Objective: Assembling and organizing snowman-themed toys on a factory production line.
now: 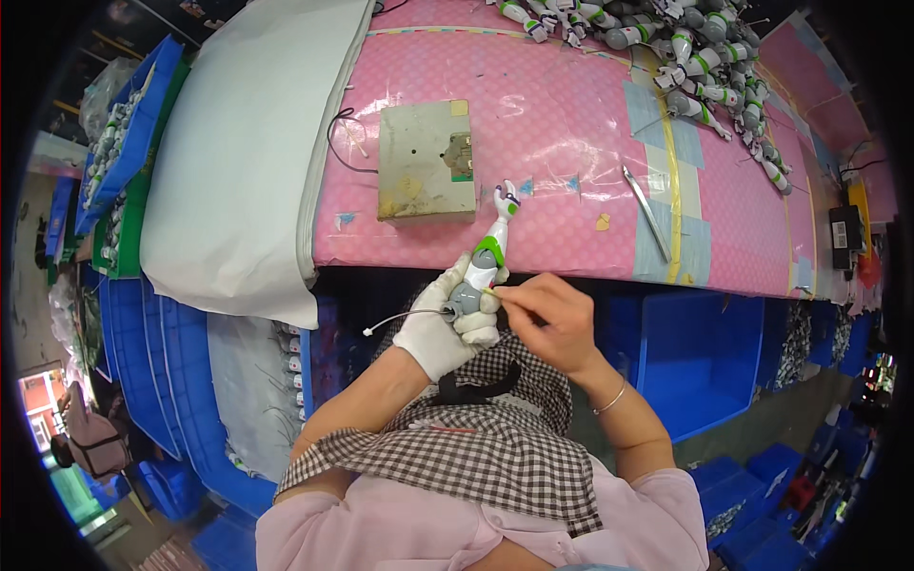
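White-gloved left hand (440,325) grasps a joined toy arm (488,257); right hand (557,319) pinches at its side — seemingly unfinished, wire (409,312) free.

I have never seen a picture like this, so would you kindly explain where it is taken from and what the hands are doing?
There is no machine here: one wide fisheye camera on a person's head looks down, so straight edges bend near the rim. The left hand, in a white fabric glove, holds a white, grey and green toy arm with a thin trailing cable. The bare right hand has its fingertips at the toy arm's side; any tiny item between them is unclear. Beyond, a shiny pink-covered table bears a boxy beige-grey box, a slim silver pointed tool and, at the far right, a heap of similar white, grey and green parts.
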Motion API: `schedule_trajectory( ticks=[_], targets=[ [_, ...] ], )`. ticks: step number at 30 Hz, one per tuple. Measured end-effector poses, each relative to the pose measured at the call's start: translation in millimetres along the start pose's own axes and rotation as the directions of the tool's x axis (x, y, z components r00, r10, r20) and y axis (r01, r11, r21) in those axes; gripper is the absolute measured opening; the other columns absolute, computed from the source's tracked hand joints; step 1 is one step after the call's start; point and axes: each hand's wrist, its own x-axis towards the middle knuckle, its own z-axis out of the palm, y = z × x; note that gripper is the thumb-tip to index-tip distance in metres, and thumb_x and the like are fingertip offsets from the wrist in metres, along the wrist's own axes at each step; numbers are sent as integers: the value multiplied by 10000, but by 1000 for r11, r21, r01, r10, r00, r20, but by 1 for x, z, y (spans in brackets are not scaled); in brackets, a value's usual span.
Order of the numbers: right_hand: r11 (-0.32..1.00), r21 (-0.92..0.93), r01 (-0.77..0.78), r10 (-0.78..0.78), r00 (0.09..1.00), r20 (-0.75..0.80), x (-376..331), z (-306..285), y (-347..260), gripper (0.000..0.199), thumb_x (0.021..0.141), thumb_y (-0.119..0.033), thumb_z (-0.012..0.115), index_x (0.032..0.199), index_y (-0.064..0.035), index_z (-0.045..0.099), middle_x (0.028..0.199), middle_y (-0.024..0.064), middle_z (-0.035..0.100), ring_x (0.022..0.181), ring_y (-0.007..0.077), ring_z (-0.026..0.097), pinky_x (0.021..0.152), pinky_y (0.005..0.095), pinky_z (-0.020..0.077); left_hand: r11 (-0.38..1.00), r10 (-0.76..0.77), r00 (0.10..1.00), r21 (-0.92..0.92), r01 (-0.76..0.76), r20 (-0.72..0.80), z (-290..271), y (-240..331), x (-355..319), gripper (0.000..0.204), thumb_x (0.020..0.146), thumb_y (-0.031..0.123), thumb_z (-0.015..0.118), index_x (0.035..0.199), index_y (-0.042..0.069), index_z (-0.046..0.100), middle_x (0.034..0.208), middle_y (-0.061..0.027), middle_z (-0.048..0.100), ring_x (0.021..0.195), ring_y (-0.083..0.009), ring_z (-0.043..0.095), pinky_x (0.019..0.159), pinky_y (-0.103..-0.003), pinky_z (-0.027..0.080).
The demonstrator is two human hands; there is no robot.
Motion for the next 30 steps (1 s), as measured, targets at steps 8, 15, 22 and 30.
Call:
schedule_trajectory(
  ticks=[8,15,22,30],
  targets=[
    [997,-53,49,-51,998,-39,-1,12,6,218,687,65,649,892,-10,663,658,68,555,503,148,533,449,259,433,987,-15,993,-157,34,121,-7,1,3,406,955,394,407,1063,15,503,603,-33,449,367,-80,229,388,-240,217],
    [994,-43,100,-99,995,25,6,11,8,226,666,78,667,871,-16,675,656,69,581,509,143,546,452,245,434,991,-48,996,-123,57,77,-10,8,1,377,957,373,403,1031,19,511,598,-20,444,348,-75,254,369,-245,233],
    [983,-91,162,-157,986,55,10,7,13,237,664,89,661,879,-12,666,664,72,581,510,156,558,451,258,443,972,-38,987,-223,73,155,-8,4,1,365,956,356,412,1063,18,502,602,-16,443,357,-72,263,380,-233,247],
    [977,-115,179,-167,980,107,18,1,14,226,673,70,668,883,-13,664,662,71,575,512,165,545,456,268,439,977,-18,982,-208,57,185,-12,2,2,374,954,352,418,1113,23,492,647,-36,482,362,-72,262,386,-230,256]
  ],
)
